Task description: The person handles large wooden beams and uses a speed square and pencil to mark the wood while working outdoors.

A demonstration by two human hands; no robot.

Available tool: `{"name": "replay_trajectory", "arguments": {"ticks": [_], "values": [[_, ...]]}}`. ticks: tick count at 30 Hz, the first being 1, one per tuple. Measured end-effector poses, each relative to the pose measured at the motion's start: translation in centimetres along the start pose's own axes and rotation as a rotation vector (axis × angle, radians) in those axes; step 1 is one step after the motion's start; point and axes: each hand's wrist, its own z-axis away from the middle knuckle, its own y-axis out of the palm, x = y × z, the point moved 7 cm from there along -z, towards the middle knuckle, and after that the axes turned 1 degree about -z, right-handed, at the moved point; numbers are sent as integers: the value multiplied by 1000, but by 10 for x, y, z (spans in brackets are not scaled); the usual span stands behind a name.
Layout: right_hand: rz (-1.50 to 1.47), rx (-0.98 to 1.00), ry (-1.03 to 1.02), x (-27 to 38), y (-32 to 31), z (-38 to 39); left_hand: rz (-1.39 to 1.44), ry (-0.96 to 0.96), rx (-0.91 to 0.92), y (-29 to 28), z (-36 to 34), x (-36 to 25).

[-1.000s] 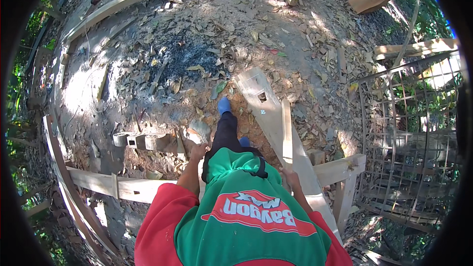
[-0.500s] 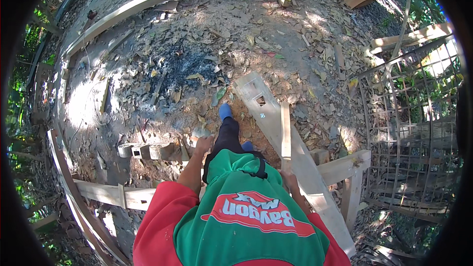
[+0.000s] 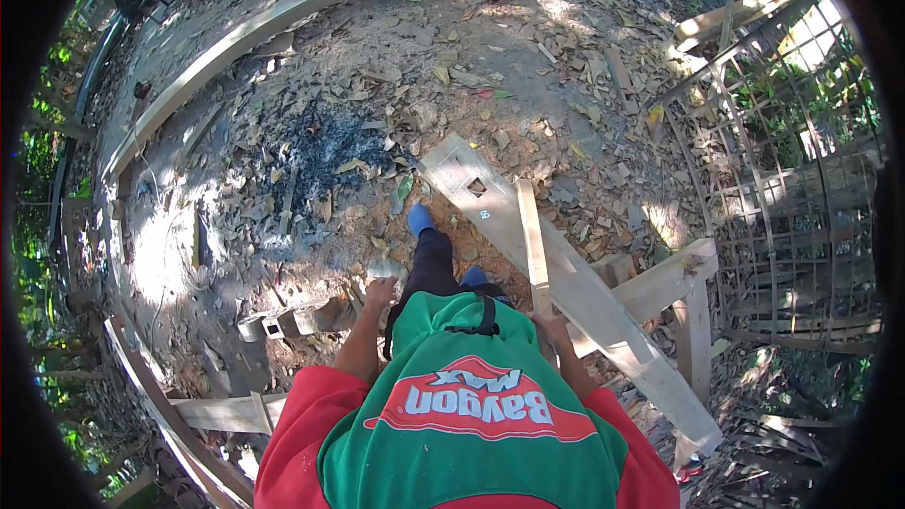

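My right hand [image 3: 551, 327] is at the near end of a narrow wooden strip [image 3: 532, 238], its fingers closed around that end and partly hidden by my shirt. The strip stretches away from me, over a long pale plank [image 3: 584, 287]. Near its far end the plank has a square hole cut through it and a small mark beside the hole. My left hand [image 3: 381, 290] hangs at my left side, holding nothing, with its fingers loosely apart. Beyond it on the ground shows a greyish rounded thing [image 3: 386, 269] that I cannot make out.
A trestle beam [image 3: 665, 278] supports the plank on the right. Hollow blocks [image 3: 306, 317] lie left, near another beam [image 3: 217, 414]. A long timber [image 3: 311, 14] spans the far side. Dark ash [image 3: 335, 151] covers leafy ground; a lattice fence [image 3: 782, 198] stands right.
My view has turned slightly, shifting the plank and strip left in the picture. My left hand has lowered a little toward me. The right hand stays on the strip.
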Motion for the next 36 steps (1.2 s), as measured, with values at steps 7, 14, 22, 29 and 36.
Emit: {"name": "replay_trajectory", "arguments": {"ticks": [7,14,22,29,36], "values": [[63,3,32,-62,-1,-47,-92,1,74,4,-2,-19],[250,-122,-146,-64,-41,-59,-156,71,74,3,-8,-23],[445,-158,-93,-54,-83,-72,-191,24,76,-2,-8,-31],[394,-216,-141,-65,-65,-71,-110,44,109,9,-12,-31],[107,-12,116,-70,-15,-41,-198,77,51,22,-16,-17]]}}
